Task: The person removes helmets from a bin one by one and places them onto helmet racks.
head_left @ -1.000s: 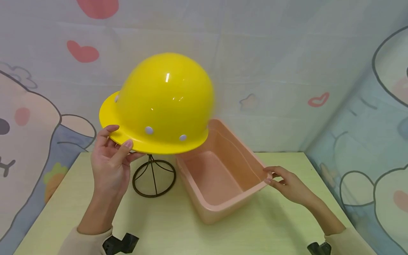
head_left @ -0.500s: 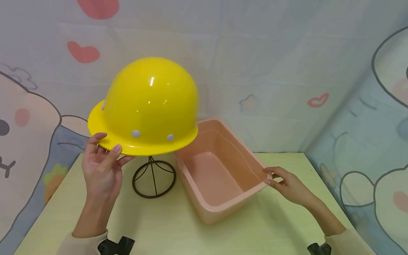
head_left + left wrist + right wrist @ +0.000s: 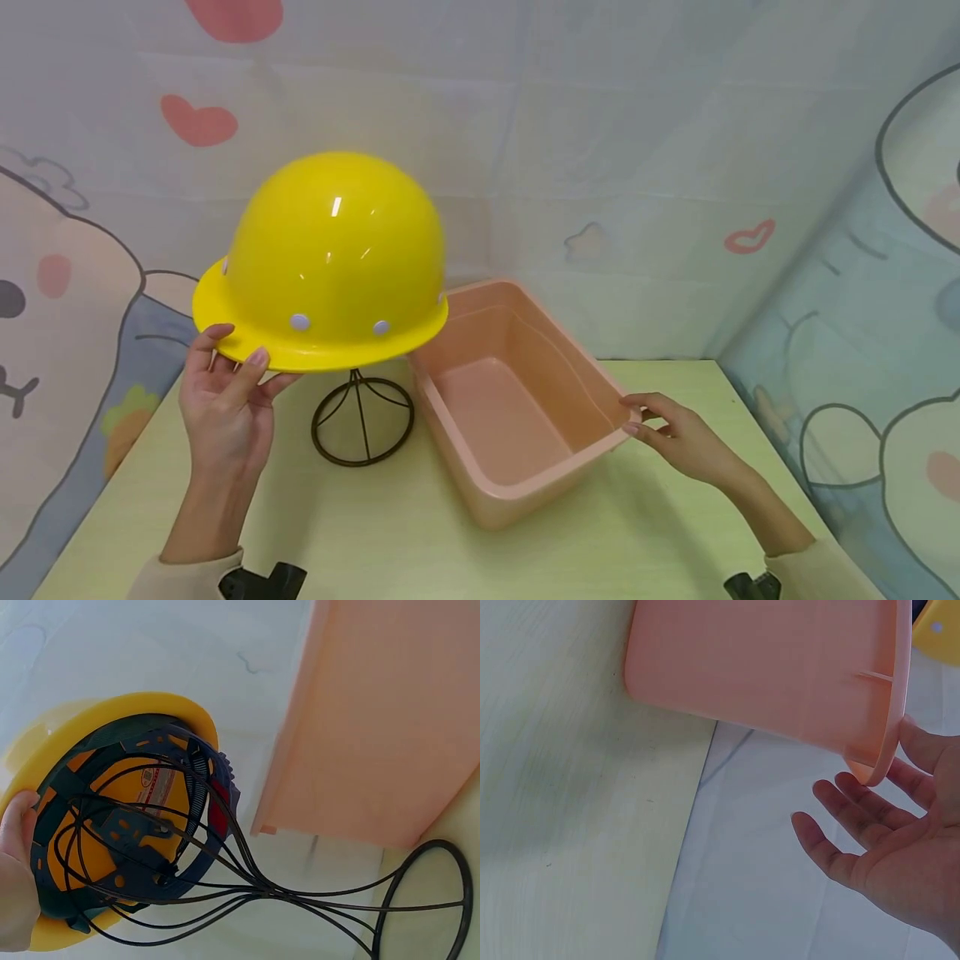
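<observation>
Yellow and glossy, the round plastic hard hat (image 3: pixel 322 258) sits over the top of the black wire hat stand (image 3: pixel 362 417), and I take that stand as my landmark. From the left wrist view I see the stand's wires reaching up into the dark harness inside the shell. My left hand (image 3: pixel 225 400) is just left of the stand, fingers and thumb pinching the hat's brim from below and outside, so that hand is gripping the hat. I cannot tell whether the hat bears its full weight on the stand or hangs partly from my fingers.

Right of the stand, just beside its ring base, stands the pink rectangular plastic tub (image 3: pixel 517 400), tipped so its near side rests on the pale yellow-green tabletop (image 3: pixel 375 533). My right hand (image 3: pixel 675 433) is well to the right of the stand at the tub's far corner. In the right wrist view the fingers (image 3: pixel 855 817) lie almost straight under the tub's rim with the thumb against its edge, so the hand is relaxed and touching rather than clamped round it.
</observation>
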Demonstrator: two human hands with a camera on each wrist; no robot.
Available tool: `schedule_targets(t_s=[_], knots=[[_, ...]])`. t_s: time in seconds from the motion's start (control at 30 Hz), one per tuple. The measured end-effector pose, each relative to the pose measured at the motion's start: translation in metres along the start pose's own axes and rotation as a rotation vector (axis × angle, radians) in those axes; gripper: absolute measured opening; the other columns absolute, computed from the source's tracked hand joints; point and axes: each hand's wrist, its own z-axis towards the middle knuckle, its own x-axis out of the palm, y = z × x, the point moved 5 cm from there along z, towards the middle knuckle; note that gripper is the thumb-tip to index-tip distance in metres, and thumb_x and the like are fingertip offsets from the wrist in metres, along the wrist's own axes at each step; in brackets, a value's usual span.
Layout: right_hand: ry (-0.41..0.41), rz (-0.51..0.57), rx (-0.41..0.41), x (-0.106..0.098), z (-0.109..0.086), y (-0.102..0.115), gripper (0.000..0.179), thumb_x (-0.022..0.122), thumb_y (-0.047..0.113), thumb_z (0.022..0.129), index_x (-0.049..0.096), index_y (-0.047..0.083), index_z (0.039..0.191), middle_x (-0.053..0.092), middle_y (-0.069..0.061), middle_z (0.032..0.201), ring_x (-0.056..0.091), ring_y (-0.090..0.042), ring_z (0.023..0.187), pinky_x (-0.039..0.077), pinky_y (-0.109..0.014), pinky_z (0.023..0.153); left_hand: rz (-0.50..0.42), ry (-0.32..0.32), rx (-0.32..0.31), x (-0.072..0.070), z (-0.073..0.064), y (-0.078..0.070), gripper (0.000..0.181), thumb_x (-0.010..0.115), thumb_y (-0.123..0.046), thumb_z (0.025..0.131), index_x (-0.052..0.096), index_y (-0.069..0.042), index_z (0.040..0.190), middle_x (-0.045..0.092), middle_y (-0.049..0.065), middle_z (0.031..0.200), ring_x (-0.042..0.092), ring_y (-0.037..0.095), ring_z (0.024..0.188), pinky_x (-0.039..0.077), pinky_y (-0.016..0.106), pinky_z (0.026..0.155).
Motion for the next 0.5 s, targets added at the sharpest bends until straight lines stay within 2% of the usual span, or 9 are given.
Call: schedule_targets(t_s=[0.33,0.5], knots=[[-0.001,0.008,-0.003,0.000,0.000,0.000,0.036,0.058,0.014,0.090,0.051,-0.002,0.122,0.055,-0.015,0.115,0.053,-0.021,0.095,0.051,-0.027,0.067,0.016,0.000,-0.007,-0.010,-0.001,-0.001,0.031,0.044,0.025,0.082,0.042,0.005,0.106,0.041,0.021,0.110,0.061,0.033,0.093,0.053,0.040,0.061],[0.003,0.014,-0.007,0.000,0.000,0.000,0.036,0.058,0.014,0.090,0.051,-0.002,0.122,0.055,-0.014,0.116,0.053,-0.021,0.095,0.051,-0.027,0.067,0.000,-0.050,-0.025,-0.019,-0.001,-0.003,0.031,0.046,0.024,0.082,0.043,0.004,0.106,0.042,0.020,0.109,0.061,0.032,0.088,0.053,0.040,0.061]])
